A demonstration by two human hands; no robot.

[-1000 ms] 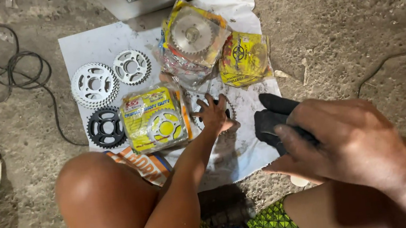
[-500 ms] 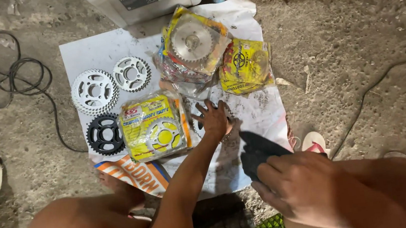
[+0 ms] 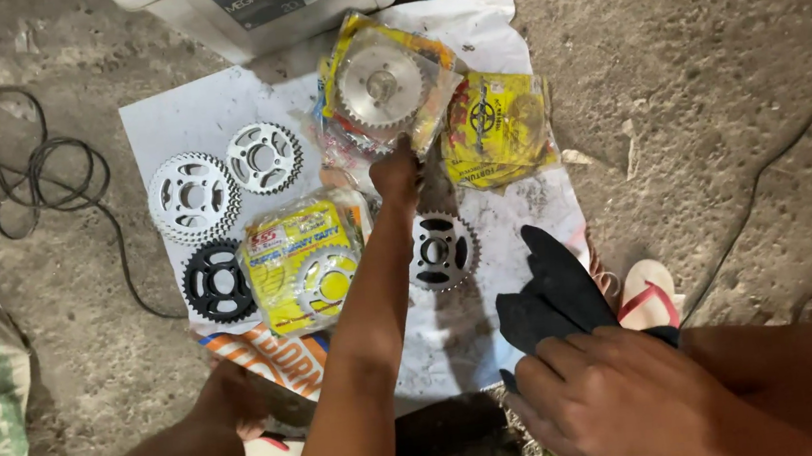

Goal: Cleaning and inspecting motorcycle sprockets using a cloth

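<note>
Left hand [image 3: 396, 171] touches packaged sprocket [image 3: 381, 85], grip unclear; right hand [image 3: 625, 401] clutches black cloth [image 3: 554, 293]

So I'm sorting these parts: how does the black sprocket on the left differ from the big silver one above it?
The black sprocket is dark, the big silver sprocket pale and shiny. The silver one looks slightly larger, with a ring of small holes near its teeth; the black one has fewer, bigger cutouts. Both lie flat and unwrapped on the white sheet.
</note>
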